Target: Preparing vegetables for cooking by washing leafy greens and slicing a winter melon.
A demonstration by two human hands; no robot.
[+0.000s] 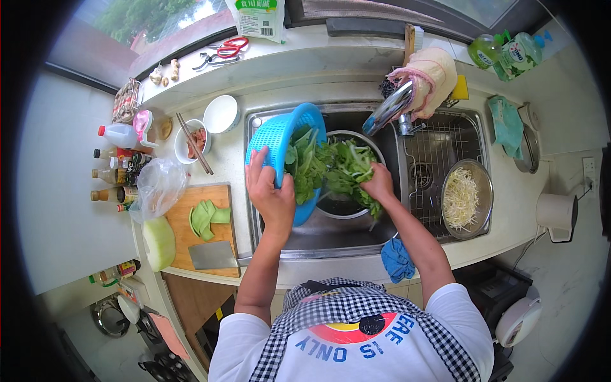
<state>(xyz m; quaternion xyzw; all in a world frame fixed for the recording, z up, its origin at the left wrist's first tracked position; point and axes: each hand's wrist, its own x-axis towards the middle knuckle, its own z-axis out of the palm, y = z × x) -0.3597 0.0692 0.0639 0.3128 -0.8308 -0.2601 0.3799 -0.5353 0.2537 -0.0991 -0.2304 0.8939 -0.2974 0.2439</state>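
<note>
My left hand (272, 191) grips the rim of a blue plastic colander (269, 138), which is tilted on its side over the left sink basin (329, 241). Leafy greens (303, 164) lie inside it. With my right hand (379, 184) I hold a bunch of wet leafy greens (351, 164) above a round metal bowl (380, 143) in the same basin. The leaves hide most of the bowl, and some reach across to the colander's mouth. A chrome faucet (389, 107) with a cloth (434, 76) draped over it stands behind the bowl.
Bean sprouts (459, 198) fill a bowl on the rack (425, 143) in the right basin. At left, a cleaver (212, 255) and sliced green vegetable (205, 218) lie on a wooden cutting board (184, 203). Chopsticks (194, 143) rest across a bowl of meat (184, 150). A blue rag (397, 260) hangs at the front edge.
</note>
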